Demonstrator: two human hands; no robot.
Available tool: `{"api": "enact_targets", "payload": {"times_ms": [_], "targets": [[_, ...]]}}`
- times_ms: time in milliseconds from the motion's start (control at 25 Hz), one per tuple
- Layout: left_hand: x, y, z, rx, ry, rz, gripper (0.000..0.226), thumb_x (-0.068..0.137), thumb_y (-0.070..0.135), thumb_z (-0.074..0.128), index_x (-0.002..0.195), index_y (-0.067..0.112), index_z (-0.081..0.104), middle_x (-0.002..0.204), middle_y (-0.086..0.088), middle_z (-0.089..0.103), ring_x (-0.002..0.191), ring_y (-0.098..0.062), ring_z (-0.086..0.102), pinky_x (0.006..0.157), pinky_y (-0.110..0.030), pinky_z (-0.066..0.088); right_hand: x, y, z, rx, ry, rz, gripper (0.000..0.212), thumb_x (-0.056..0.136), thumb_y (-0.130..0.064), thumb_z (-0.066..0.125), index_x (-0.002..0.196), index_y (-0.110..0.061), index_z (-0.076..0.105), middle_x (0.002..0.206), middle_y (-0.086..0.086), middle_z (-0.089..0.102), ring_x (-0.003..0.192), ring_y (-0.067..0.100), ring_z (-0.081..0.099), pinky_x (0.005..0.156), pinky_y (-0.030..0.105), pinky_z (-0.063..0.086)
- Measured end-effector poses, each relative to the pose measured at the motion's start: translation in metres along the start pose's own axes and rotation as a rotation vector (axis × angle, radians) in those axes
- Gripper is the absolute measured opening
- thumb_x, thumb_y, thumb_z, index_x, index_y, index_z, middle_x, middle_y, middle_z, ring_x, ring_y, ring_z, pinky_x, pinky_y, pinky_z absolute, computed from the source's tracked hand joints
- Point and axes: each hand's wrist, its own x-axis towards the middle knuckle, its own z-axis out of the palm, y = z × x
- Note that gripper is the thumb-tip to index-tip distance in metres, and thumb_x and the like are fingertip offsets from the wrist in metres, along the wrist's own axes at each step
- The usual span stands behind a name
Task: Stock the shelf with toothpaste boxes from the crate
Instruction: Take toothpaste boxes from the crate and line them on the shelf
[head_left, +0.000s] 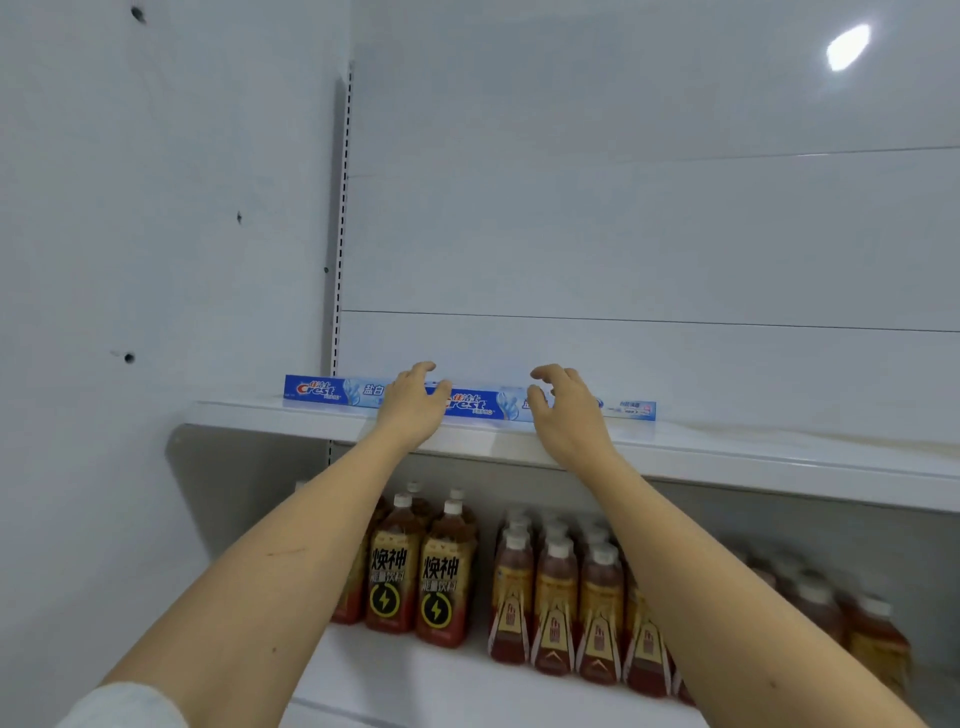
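Note:
Two blue toothpaste boxes lie end to end along the white shelf (727, 452). The left box (322, 391) reaches past the shelf's left upright. The right box (480, 404) runs toward the right, its far end showing beyond my right hand. My left hand (413, 402) hovers over the seam between the boxes, fingers curled and apart. My right hand (563, 408) is raised over the right box, fingers spread, gripping nothing. The crate is out of view.
Below the shelf, a lower shelf (415, 675) holds rows of brown drink bottles (436, 577), some with yellow labels. A white wall stands at the left, and a slotted upright (340, 234) runs up the back panel. The shelf surface extends right of the boxes.

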Motion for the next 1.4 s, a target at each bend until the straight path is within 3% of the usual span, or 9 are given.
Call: {"api": "enact_targets", "payload": {"times_ms": [160, 320, 480, 720, 880, 1200, 1400], "targets": [[-0.046, 0.018, -0.002, -0.157, 0.02, -0.028, 0.047, 0.103, 0.041, 0.039, 0.145, 0.022, 0.039, 0.149, -0.005, 0.041, 0.135, -0.024, 0.039, 0.112, -0.039, 0.034, -0.039, -0.013, -0.012, 0.107, -0.056, 0.045, 0.036, 0.103, -0.028, 0.039, 0.135, -0.017, 0.05, 0.137, 0.0, 0.049, 0.124, 0.015, 0.046, 0.094, 0.022, 0.032], [-0.094, 0.027, -0.005, -0.323, -0.013, -0.029, 0.048, 0.104, 0.042, 0.035, 0.148, 0.024, 0.035, 0.155, 0.003, 0.034, 0.143, -0.018, 0.029, 0.113, -0.034, 0.025, -0.077, -0.022, -0.02, 0.224, -0.083, 0.097, 0.038, 0.102, -0.033, 0.04, 0.136, -0.02, 0.05, 0.138, -0.003, 0.051, 0.125, 0.013, 0.047, 0.106, 0.033, 0.038], [-0.144, 0.026, 0.002, -0.53, -0.041, -0.075, 0.048, 0.106, 0.038, 0.03, 0.151, 0.022, 0.034, 0.155, 0.006, 0.033, 0.144, -0.013, 0.028, 0.105, -0.022, 0.022, -0.118, -0.025, -0.017, 0.315, -0.095, 0.204, 0.039, 0.102, -0.037, 0.038, 0.136, -0.021, 0.052, 0.138, -0.005, 0.053, 0.116, 0.005, 0.047, 0.097, 0.023, 0.034], [-0.215, -0.019, 0.03, -0.704, -0.187, -0.3, 0.052, 0.105, 0.047, 0.02, 0.149, 0.026, 0.036, 0.154, 0.003, 0.036, 0.143, -0.014, 0.029, 0.108, -0.029, 0.021, -0.196, -0.021, 0.015, 0.437, -0.177, 0.43, 0.047, 0.104, -0.043, 0.031, 0.14, -0.02, 0.049, 0.139, -0.008, 0.05, 0.125, 0.007, 0.043, 0.102, 0.025, 0.03], [-0.275, -0.062, 0.038, -0.729, -0.254, -0.435, 0.055, 0.105, 0.049, 0.018, 0.15, 0.024, 0.035, 0.155, -0.002, 0.037, 0.144, -0.018, 0.027, 0.112, -0.035, 0.02, -0.257, -0.013, 0.045, 0.493, -0.21, 0.686, 0.061, 0.1, -0.056, 0.026, 0.148, -0.021, 0.04, 0.154, -0.004, 0.038, 0.142, 0.016, 0.033, 0.118, 0.043, 0.024], [-0.404, -0.139, 0.059, -0.673, -0.47, -0.673, 0.059, 0.103, 0.054, 0.014, 0.151, 0.026, 0.034, 0.154, -0.002, 0.038, 0.144, -0.023, 0.028, 0.115, -0.046, 0.018, -0.399, -0.019, 0.08, 0.476, -0.295, 0.979, 0.06, 0.102, -0.055, 0.022, 0.148, -0.02, 0.039, 0.154, 0.0, 0.038, 0.141, 0.022, 0.035, 0.112, 0.041, 0.03], [-0.47, -0.171, 0.093, -0.617, -0.57, -0.83, 0.064, 0.099, 0.062, 0.016, 0.15, 0.028, 0.035, 0.156, -0.002, 0.035, 0.146, -0.024, 0.025, 0.119, -0.05, 0.014, -0.477, 0.008, 0.087, 0.43, -0.36, 1.118, 0.06, 0.103, -0.053, 0.019, 0.149, -0.019, 0.038, 0.154, 0.001, 0.037, 0.143, 0.022, 0.032, 0.118, 0.049, 0.022]]}}
